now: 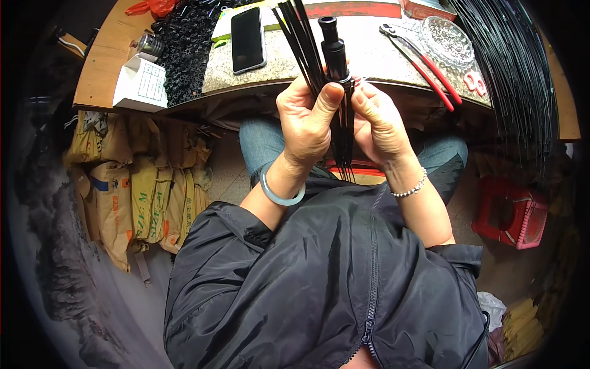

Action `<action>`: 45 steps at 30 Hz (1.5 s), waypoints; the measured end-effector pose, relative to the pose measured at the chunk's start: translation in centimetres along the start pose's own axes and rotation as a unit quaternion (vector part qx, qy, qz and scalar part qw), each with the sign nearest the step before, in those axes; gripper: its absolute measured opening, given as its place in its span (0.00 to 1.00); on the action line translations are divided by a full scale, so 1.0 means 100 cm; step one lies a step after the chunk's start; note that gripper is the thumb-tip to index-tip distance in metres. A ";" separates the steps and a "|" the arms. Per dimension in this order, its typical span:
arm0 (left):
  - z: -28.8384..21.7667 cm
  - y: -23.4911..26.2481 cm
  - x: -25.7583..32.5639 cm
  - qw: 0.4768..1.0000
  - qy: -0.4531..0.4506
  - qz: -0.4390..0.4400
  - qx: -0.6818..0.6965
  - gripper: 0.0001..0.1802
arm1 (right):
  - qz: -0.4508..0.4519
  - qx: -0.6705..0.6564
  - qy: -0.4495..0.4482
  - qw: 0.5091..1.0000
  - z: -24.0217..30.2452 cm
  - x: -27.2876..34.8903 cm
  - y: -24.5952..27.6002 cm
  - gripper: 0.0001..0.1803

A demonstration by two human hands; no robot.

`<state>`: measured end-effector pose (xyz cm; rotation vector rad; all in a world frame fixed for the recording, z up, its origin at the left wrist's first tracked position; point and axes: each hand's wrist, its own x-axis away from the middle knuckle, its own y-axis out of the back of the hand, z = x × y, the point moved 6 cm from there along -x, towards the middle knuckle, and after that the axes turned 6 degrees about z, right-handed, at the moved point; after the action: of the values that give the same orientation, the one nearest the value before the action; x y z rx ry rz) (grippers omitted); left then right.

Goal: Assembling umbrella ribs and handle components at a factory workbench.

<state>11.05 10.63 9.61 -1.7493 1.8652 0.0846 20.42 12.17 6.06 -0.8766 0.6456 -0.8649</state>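
Note:
Above my lap, at the table's near edge, both hands meet around a black plastic sleeve (pixel 334 52) with a narrow stepped neck, standing nearly upright. My left hand (pixel 307 117) is closed on a bunch of thin black rods (pixel 302 43) beside the sleeve, its thumb pressed against the sleeve's lower collar. The rods fan out above the fingers, and more rod ends hang below between the hands. My right hand (pixel 381 123) is closed, its fingertips pinched at the collar's right side. A small reddish bit shows there, too small to name.
On the table lie a dark-screened phone (pixel 247 40), red-handled pliers (pixel 424 67), a clear glass dish (pixel 447 40) and pink-handled scissors (pixel 474 83). Small black parts (pixel 184 55) and a white box (pixel 142 83) are left; long black rods (pixel 510 67) overhang right. A red basket (pixel 510 212) stands below.

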 end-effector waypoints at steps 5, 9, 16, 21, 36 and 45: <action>0.003 -0.001 0.000 0.998 0.021 0.030 0.052 0.22 | 0.057 0.002 -0.030 0.998 -0.005 -0.001 0.008 0.06; 0.002 -0.004 0.000 0.998 0.012 0.019 0.063 0.18 | 0.053 0.013 -0.082 0.995 -0.005 -0.005 0.015 0.06; 0.012 0.002 -0.006 0.993 0.059 0.047 0.087 0.21 | 0.005 0.100 -0.010 0.995 -0.003 -0.008 0.007 0.13; -0.013 0.004 -0.031 0.975 0.002 0.073 0.211 0.31 | 0.036 0.483 0.017 0.875 -0.038 0.014 0.010 0.12; -0.035 -0.012 -0.015 0.986 -0.033 -0.049 -0.158 0.09 | 0.035 0.774 0.379 0.506 0.062 0.018 -0.112 0.39; -0.025 -0.012 -0.021 0.992 0.008 -0.088 -0.093 0.07 | 0.021 0.754 0.395 0.525 0.053 0.027 -0.105 0.06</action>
<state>11.16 11.29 13.05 -2.0386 1.7538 0.1815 22.00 8.20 17.31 1.2291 0.3887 -1.3370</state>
